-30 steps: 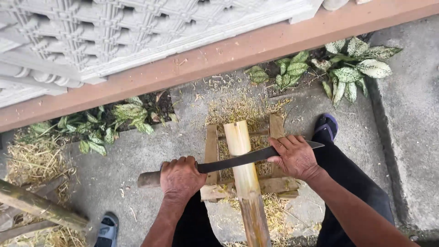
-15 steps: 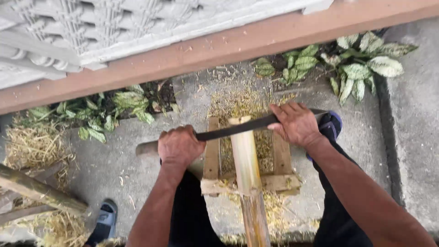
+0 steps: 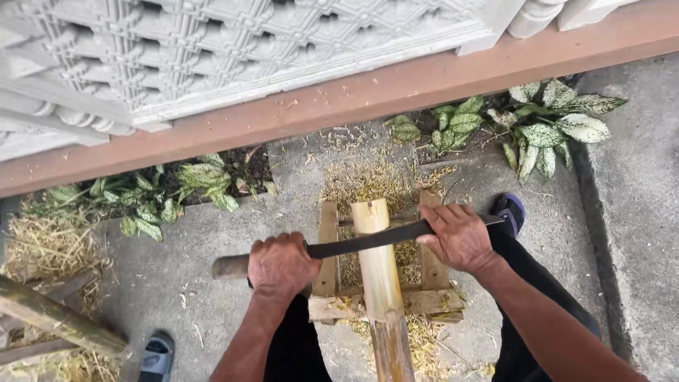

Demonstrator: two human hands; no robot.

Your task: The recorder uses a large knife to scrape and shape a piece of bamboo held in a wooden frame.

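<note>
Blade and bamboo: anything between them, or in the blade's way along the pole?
Nothing visible. The long blade lies straight across the bamboo pole, touching it, left hand on the handle, right hand on the far end. The pole's pale face shows bare on the wooden frame.

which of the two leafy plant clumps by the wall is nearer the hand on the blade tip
The pale variegated plant clump at upper right, beyond the right hand; the greener clump grows far left.
</note>
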